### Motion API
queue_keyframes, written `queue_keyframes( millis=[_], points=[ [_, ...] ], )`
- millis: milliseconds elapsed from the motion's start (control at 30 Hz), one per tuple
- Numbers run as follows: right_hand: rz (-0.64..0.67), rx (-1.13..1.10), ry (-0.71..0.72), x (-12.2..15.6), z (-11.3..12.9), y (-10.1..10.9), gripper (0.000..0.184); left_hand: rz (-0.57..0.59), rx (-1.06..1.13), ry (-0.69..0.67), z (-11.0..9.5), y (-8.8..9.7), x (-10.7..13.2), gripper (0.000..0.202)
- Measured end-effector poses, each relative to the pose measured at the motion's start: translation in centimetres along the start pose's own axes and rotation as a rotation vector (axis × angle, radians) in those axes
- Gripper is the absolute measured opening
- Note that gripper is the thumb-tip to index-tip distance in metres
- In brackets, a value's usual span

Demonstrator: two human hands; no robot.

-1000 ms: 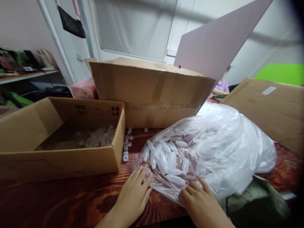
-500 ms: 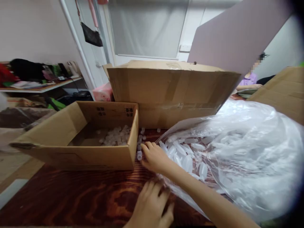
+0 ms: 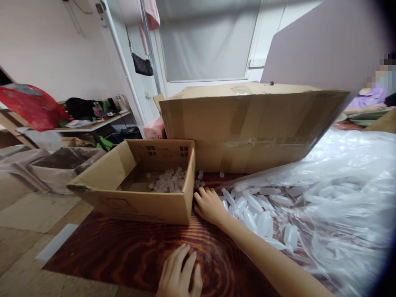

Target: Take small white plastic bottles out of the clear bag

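My right hand (image 3: 210,206) reaches across the tabletop, close to the right wall of the open cardboard box (image 3: 167,208). Its fingers curl down toward the wood, and what lies under them is hidden. Just beyond the fingertips are a few small translucent plastic caps (image 3: 200,175). A heap of similar caps (image 3: 169,181) lies inside the box, toward its right end. Translucent white plastic bottles (image 3: 262,222) spill from a clear plastic bag (image 3: 349,198) to the right of my right forearm. Lower down, my left hand (image 3: 180,274) rests over the table with fingers stretched out, holding nothing.
A large taped cardboard box (image 3: 247,123) stands behind the open box. The dark red wooden table (image 3: 123,251) ends at left above the tiled floor. A lined bin (image 3: 62,165) and a cluttered shelf (image 3: 95,123) are farther left. A person in a purple top (image 3: 368,99) sits at far right.
The view has swung left, so the things appear farther right. My left hand has drawn back toward me and left. My right hand now covers the spot where a loose cap showed.
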State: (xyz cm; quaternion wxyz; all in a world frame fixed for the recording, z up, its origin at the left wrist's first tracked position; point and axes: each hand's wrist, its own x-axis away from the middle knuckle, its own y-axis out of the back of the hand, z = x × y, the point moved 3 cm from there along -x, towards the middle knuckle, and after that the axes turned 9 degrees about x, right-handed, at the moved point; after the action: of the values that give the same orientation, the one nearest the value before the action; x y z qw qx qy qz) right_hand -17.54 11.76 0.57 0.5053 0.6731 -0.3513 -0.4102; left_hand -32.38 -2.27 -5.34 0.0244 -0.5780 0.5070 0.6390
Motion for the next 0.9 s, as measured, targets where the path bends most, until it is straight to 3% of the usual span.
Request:
queue_keyframes(
  millis=[100,233,333,400,500,667,767,900],
  points=[
    [-0.022,-0.013,-0.030,0.8,-0.7,1.8,0.023,-0.022,-0.070,0.041,-0.6,-0.5,0.0,0.024],
    [0.005,-0.028,-0.131,2.9,-4.8,4.5,0.020,-0.003,-0.107,0.076,-0.9,-0.5,0.3,0.025],
    [0.104,-0.015,-0.174,4.4,-8.3,5.0,0.018,0.033,-0.111,0.046,-0.8,-0.2,0.0,0.026],
    [0.165,0.001,-0.154,4.9,-9.2,4.5,0.016,0.035,-0.078,0.078,-1.0,-0.2,-0.9,0.024],
    [0.213,0.032,-0.130,4.7,-8.5,3.5,0.025,-0.013,0.060,0.141,-2.3,-0.4,-3.6,0.023],
    [0.307,0.056,-0.165,3.8,-6.4,1.3,0.056,-0.033,0.321,0.156,-6.2,-1.9,-7.6,0.028],
    [0.338,0.007,-0.114,3.5,-6.3,0.5,0.057,-0.040,0.468,0.218,-7.5,-2.9,-7.3,0.030],
    [0.242,-0.089,-0.078,4.1,-6.6,1.2,0.055,-0.081,0.618,0.409,-7.2,-3.3,-5.5,0.029]
  ],
)
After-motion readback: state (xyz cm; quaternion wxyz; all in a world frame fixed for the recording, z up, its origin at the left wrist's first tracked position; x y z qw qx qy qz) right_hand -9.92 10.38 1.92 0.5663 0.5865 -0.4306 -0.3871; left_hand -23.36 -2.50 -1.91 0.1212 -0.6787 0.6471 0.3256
